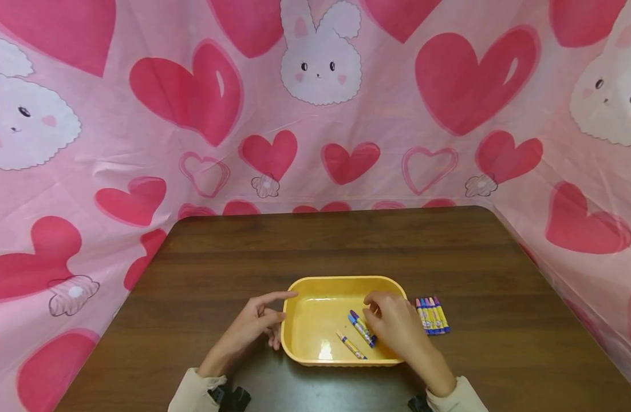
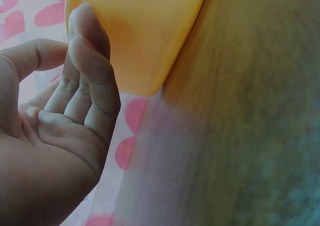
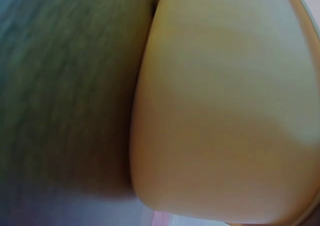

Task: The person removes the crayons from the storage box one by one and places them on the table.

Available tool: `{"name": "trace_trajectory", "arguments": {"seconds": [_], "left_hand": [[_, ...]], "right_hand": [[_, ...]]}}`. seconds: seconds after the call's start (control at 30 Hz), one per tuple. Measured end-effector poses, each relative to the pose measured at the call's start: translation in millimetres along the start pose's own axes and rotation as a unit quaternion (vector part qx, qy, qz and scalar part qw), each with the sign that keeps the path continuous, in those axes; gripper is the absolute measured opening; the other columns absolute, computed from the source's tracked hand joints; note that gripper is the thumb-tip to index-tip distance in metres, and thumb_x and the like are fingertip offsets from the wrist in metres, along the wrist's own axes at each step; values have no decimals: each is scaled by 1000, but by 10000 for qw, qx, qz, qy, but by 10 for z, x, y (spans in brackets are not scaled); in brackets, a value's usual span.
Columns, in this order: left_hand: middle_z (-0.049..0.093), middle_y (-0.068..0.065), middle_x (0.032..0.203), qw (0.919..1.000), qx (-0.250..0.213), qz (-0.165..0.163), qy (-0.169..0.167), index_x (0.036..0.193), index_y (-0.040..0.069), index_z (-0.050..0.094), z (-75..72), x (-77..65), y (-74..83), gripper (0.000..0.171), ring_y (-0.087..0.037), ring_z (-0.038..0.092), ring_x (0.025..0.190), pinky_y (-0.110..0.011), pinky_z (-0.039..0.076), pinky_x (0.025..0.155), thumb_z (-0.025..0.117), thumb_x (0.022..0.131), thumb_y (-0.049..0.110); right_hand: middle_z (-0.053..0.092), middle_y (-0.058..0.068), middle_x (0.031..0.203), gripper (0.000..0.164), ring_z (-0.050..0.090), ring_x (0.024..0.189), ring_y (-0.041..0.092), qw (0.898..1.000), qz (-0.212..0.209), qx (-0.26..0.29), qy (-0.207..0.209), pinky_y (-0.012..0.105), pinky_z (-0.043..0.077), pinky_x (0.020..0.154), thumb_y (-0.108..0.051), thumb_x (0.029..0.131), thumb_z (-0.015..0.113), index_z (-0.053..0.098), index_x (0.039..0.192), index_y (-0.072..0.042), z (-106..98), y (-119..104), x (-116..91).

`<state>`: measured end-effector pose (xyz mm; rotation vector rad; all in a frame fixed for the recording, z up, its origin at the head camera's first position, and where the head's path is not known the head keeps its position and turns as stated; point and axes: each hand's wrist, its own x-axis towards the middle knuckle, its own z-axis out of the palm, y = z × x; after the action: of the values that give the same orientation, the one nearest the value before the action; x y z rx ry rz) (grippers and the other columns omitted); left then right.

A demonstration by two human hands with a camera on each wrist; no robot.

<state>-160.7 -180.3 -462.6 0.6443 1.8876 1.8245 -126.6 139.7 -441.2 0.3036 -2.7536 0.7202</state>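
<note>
My left hand [image 1: 253,320] is at the left rim of a yellow tray [image 1: 341,361]. Its index finger reaches over the rim, and the thumb lies close to the outer wall. In the left wrist view the fingers [image 2: 102,95] are bent beside the tray's wall [image 2: 145,40]. Over the tray's right part hovers my right hand [image 1: 398,326], back upward and fingers bent down; whatever lies under its fingertips is hidden. Near them, yellow-wrapped crayons [image 1: 362,329] with blue and purple tips lie together in the tray. A single crayon [image 1: 351,345] lies apart, nearer the front.
Right of the tray, several crayons [image 1: 432,316] lie side by side in a row on the dark wooden table [image 1: 233,252]. Pink cloth [image 1: 346,123] with hearts and rabbits hangs behind and at both sides. The right wrist view shows the tray's outer wall [image 3: 225,110] close up.
</note>
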Motion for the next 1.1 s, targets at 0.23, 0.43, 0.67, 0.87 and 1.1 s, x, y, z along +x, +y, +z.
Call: {"name": "trace_trajectory", "arguments": {"seconds": [0.23,0.43,0.67,0.87,1.1], "left_hand": [[61,-29,66,10000,74,29,9,145,-4,45,7,-4,7,45,-17,63,49,-26,55,49,52,101,2],[64,-18,64,10000,35,-24,37,145,-3,45,3,0,3,46,-15,63,50,-26,54,49,54,101,4],[66,-12,63,10000,37,-7,15,146,-3,44,0,-1,-24,46,-16,63,50,-26,54,49,52,101,4],[64,-19,64,9999,85,58,5,146,-3,45,-3,4,-35,46,-17,64,49,-27,54,48,53,101,3],[63,-22,63,9999,121,46,30,145,-3,45,0,8,-34,45,-17,64,49,-28,54,48,52,101,2]], "right_hand": [[53,-13,66,8,45,58,5,9949,-535,-692,-506,26,39,50,-15,79,76,68,79,-18,25,20,-29],[41,-12,60,27,37,54,6,9914,-629,-888,-731,24,28,44,-12,78,73,53,65,-24,24,0,-46],[40,-12,60,30,37,53,4,9902,-560,-881,-931,23,25,44,-15,76,76,50,63,-25,31,2,-44],[39,-10,59,35,35,53,5,9884,-475,-883,-1137,23,22,45,-18,75,77,46,60,-23,25,1,-50],[37,-10,58,34,34,52,5,9889,-442,-854,-1137,23,21,44,-15,73,75,45,58,-22,19,6,-56]]}}
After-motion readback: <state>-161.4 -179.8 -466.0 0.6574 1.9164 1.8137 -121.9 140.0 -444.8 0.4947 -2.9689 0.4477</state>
